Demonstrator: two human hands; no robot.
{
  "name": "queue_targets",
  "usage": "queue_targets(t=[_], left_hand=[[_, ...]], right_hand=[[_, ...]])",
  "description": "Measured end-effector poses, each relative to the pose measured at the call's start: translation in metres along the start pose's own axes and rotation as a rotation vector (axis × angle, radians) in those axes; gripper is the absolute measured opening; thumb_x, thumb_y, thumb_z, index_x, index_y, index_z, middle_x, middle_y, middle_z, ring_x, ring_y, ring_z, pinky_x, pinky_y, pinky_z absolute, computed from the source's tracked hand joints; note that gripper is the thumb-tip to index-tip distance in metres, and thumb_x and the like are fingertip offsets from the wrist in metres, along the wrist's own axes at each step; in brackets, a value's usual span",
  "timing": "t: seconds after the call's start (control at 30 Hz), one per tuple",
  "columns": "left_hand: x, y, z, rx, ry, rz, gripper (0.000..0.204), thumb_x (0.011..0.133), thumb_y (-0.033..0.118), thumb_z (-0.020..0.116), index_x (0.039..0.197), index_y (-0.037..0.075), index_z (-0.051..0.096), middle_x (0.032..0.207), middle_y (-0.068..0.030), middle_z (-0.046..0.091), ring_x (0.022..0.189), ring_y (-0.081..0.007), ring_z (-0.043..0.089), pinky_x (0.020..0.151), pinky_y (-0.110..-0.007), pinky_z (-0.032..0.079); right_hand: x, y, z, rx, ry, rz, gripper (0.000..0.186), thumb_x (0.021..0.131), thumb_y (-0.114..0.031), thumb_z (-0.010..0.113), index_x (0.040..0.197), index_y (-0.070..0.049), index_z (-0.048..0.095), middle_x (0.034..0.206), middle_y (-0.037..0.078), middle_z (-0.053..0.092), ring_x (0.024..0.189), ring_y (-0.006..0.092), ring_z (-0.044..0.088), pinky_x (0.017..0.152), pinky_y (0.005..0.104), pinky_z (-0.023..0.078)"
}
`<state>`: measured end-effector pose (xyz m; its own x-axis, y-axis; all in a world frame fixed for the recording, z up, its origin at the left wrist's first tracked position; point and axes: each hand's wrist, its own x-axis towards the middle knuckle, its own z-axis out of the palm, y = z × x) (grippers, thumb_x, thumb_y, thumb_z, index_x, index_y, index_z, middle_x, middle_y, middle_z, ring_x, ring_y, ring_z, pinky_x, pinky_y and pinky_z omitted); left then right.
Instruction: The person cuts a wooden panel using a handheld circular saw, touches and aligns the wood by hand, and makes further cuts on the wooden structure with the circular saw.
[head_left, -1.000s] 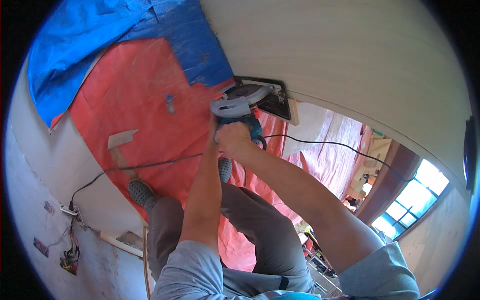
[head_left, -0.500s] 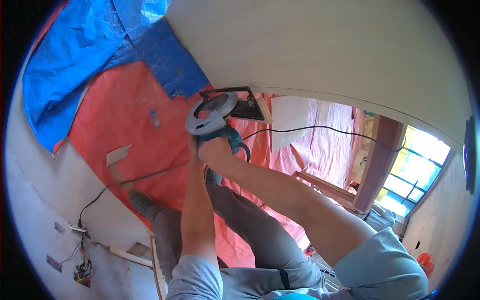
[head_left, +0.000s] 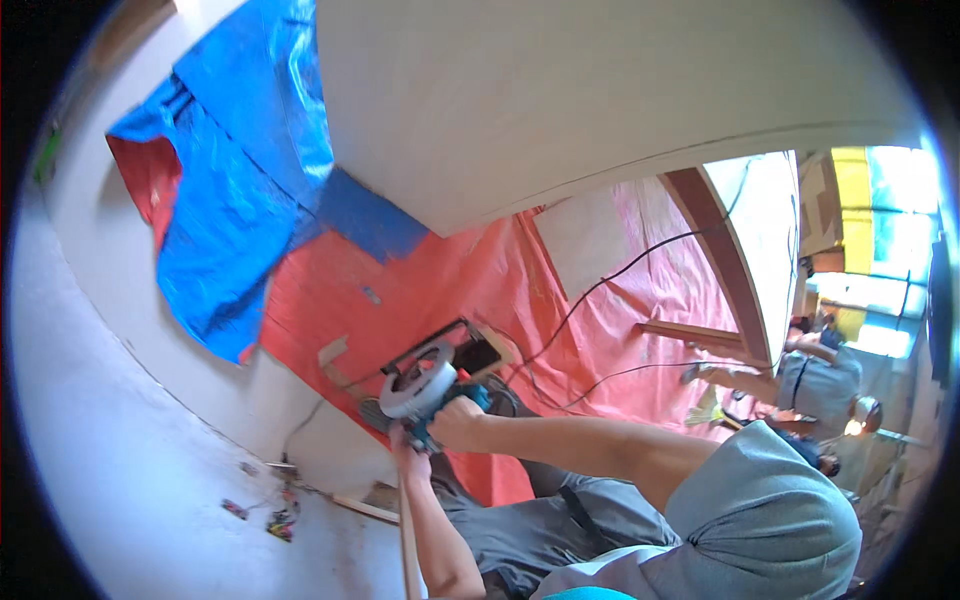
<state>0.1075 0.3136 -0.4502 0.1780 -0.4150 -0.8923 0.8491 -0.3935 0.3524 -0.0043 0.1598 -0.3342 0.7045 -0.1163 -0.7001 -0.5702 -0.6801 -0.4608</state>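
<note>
Low at the centre is a teal circular saw (head_left: pixel 425 385) with a pale guard, a black base plate and a cord. My right hand (head_left: pixel 459 422) is closed on its body or handle. Just below and to the left, my left hand (head_left: pixel 405 445) also grips the saw, partly hidden by it. A small piece of light wood shows beside the base plate. Beneath the saw lie my feet and red plastic sheeting (head_left: pixel 470 270).
A large pale board (head_left: pixel 600 80) spans the top, beside a blue tarp (head_left: pixel 210 240). A red-brown frame (head_left: pixel 700 230) and black cords are at right, with another person (head_left: pixel 815 385) near a window (head_left: pixel 890 240). A pale wall (head_left: pixel 120 470) with loose wires is at left.
The saw and both my hands have moved down, away from the board's edge. The view has shifted, and another person now shows more fully at the right.
</note>
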Motion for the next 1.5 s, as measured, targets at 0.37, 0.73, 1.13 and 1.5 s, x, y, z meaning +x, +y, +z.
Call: queue_targets(t=[0.37,0.73,1.13,1.5], left_hand=[[-0.206,0.167,0.164,0.643,-0.380,-0.018,0.054,0.108,0.062,0.047,0.095,0.012,0.066,0.078,-0.0008,0.063,0.059,-0.0133,0.059,0.045,-0.031,0.044],[-0.276,0.286,0.316,1.135,-0.614,0.643,0.030,0.106,0.035,0.066,0.099,0.006,0.062,0.074,-0.0016,0.061,0.052,-0.0084,0.057,0.042,-0.025,0.043],[-0.400,0.264,0.544,1.167,-0.266,1.618,0.060,0.097,0.037,0.080,0.134,-0.004,0.057,0.126,-0.0221,0.067,0.108,-0.0305,0.070,0.079,-0.039,0.062],[-0.423,0.201,0.662,1.085,0.421,1.535,0.066,0.096,0.038,0.079,0.134,-0.012,0.058,0.121,-0.0262,0.073,0.111,-0.0415,0.073,0.092,-0.046,0.060]], right_hand=[[-0.272,-0.072,-0.141,0.412,0.347,0.373,0.034,0.080,-0.018,0.067,0.112,-0.012,0.075,0.091,0.019,0.077,0.089,0.0376,0.077,0.073,0.0524,0.059],[-0.534,-0.143,-0.166,1.412,1.508,0.653,0.028,0.079,0.001,0.082,0.106,-0.006,0.076,0.085,-0.003,0.069,0.068,0.0060,0.059,0.060,0.0273,0.051],[-0.679,0.009,-0.109,1.286,2.047,0.867,0.025,0.083,0.002,0.080,0.107,-0.004,0.075,0.078,-0.005,0.063,0.058,0.0050,0.052,0.049,0.0249,0.039],[-0.769,0.301,-0.062,1.181,2.036,1.043,0.019,0.089,-0.006,0.082,0.106,-0.008,0.073,0.071,-0.007,0.058,0.055,0.0033,0.047,0.050,0.0237,0.035]])
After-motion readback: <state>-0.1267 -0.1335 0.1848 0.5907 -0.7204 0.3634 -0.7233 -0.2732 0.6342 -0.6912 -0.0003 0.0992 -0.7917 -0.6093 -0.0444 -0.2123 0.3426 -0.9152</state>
